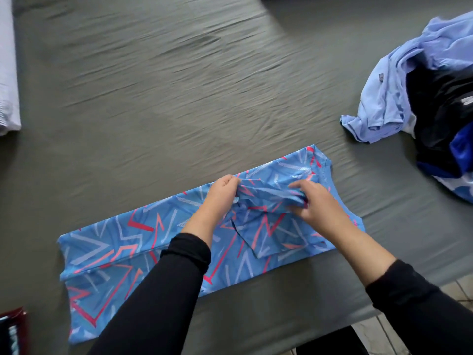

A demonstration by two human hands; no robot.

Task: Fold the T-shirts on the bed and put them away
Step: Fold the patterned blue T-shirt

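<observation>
A blue T-shirt point(120, 252) with pink and white zigzag lines lies lengthwise on the grey bed sheet point(179, 85), its neck end to the right. One side is folded over the body. My left hand point(222, 193) pinches the bunched sleeve fabric near the shirt's middle. My right hand point(313, 203) grips the same bunched sleeve from the right, near the collar. Both black-sleeved forearms reach in from the bottom of the view.
A heap of unfolded clothes point(422, 85) in light blue, black and royal blue sits at the right edge of the bed. A white folded cloth point(7, 73) lies at the far left. A dark red object point(14, 331) shows at the bottom left. Tiled floor point(384, 329) is visible beyond the bed's near edge.
</observation>
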